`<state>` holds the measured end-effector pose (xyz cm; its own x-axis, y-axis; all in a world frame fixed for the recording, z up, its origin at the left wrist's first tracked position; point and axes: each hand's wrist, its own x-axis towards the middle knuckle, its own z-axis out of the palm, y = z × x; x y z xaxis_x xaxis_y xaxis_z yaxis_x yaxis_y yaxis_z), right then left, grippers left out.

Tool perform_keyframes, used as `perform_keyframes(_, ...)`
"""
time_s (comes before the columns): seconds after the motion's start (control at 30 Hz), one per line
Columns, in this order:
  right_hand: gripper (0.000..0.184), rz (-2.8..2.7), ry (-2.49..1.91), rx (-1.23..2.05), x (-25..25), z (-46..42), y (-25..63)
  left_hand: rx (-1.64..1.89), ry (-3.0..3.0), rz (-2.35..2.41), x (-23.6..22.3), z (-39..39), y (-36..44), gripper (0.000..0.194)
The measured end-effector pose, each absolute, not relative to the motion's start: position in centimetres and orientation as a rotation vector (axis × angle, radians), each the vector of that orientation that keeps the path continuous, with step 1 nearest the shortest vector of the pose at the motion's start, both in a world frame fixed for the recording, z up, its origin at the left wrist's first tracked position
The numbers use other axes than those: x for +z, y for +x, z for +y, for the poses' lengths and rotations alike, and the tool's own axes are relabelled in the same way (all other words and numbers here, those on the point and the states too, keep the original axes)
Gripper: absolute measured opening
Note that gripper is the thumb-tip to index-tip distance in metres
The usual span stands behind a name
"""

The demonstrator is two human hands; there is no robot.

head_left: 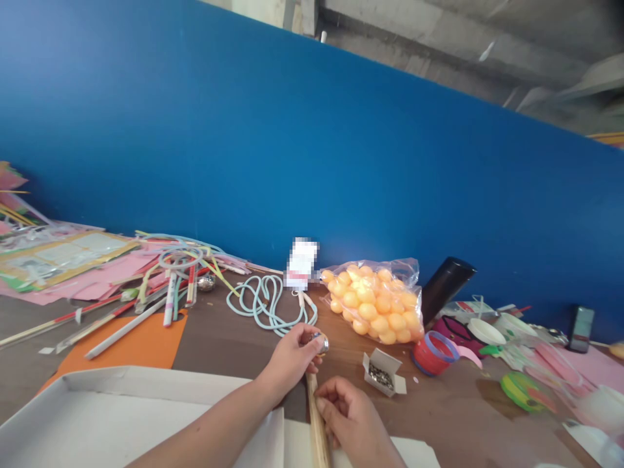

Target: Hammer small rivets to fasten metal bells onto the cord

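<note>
My left hand (292, 356) is closed on a shiny silver bell (322, 342), held between thumb and fingers at the far end of a wooden stick (318, 422). The stick points away from me, its near end leaving the bottom of the view. Along its right side is my right hand (351, 416), fingers curled and thumb and index close together against the wood. Whether something small sits in that pinch is hidden. To the right stands a small open white box (383, 374) of little metal pieces, probably tacks.
A white tray (131, 383) lies at front left beside an orange sheet (146, 335). Behind my hands are a pale blue skipping rope (266, 305), a bag of orange balls (373, 302) and a black bottle (446, 286). Red tape (433, 354) stands right; a blue partition (292, 143) closes the back.
</note>
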<state>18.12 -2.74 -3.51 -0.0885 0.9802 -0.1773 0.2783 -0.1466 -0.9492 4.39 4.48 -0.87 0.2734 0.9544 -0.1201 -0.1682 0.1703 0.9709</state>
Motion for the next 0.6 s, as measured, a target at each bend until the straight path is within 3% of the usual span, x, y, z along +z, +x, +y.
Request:
perform_keyframes(0.37,0.01,-1.387,-1.501,1.276,-2.89,-2.75,17.77,0.959,1.13,0.954,-0.59,4.28,4.43,0.032)
perform_keyframes(0.6,0.021,-1.38,-1.459,1.24,-3.74,-2.72,18.16,0.973,1.086,0.951,-0.7,4.26,4.42,0.034)
